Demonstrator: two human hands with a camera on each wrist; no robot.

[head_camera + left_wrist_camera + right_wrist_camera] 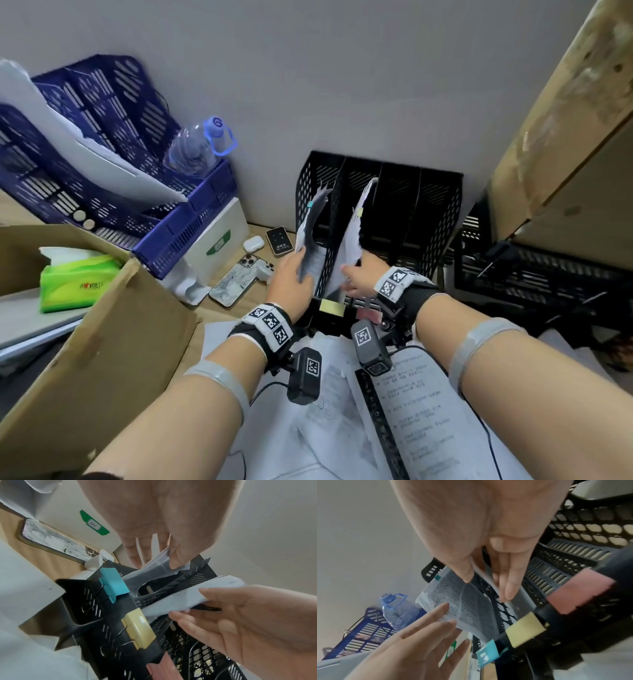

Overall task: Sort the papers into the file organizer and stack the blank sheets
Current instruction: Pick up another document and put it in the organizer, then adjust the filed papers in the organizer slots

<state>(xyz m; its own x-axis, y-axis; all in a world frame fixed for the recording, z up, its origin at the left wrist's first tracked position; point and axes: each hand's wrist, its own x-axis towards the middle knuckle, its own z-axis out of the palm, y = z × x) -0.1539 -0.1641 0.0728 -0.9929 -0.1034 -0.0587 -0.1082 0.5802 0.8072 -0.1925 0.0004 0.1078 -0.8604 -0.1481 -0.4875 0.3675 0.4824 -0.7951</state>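
Note:
A black slotted file organizer [428,212] stands against the wall. My left hand [300,265] pinches a printed paper bundle [310,236] standing in the leftmost slot, thumb on one face and fingers on the other. My right hand [347,274] pinches a second sheet [354,236] in the slot beside it, thumb on top. Teal [114,584], yellow [137,628] and pink [159,672] binder clips sit on the organizer's front edge. In the right wrist view the printed bundle [467,605] carries a small teal tab. More printed papers [421,411] lie loose under my forearms.
A blue file organizer [102,164] with white sheets and a water bottle [195,147] stand at the left. A cardboard box [85,342] with a tissue pack [75,277] is near left. A phone [236,281] and earbuds case [253,244] lie nearby. Another black tray [531,274] is at the right.

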